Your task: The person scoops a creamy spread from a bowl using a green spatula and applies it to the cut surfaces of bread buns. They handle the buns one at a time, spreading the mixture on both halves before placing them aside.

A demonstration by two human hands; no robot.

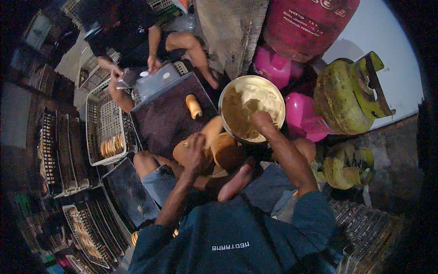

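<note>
My left hand [196, 145] grips a bread roll, blurred by motion, with its pale cut face [213, 132] turned up. Close to it, right of my fingers, are more brown rolls [226, 150] above my lap; how they rest is partly hidden. My right hand [262, 121] is inside a round tub [281, 111] whose walls are smeared with pale cream [265, 96]. It appears closed on a cream-coated spreading tool [252, 104]; the handle is hidden in my fist. On the dark tray surface [160, 120] ahead lies a single filled-looking roll [194, 107].
Across the tray, a co-worker's hands [154, 64] handle clear plastic bags [155, 82]. A plastic crate [106, 120] at left holds several rolls [112, 146]. Pink containers [301, 114], green gas cylinders [342, 96] and a red cylinder [304, 30] crowd the right. Stacked bread crates [85, 233] stand lower left.
</note>
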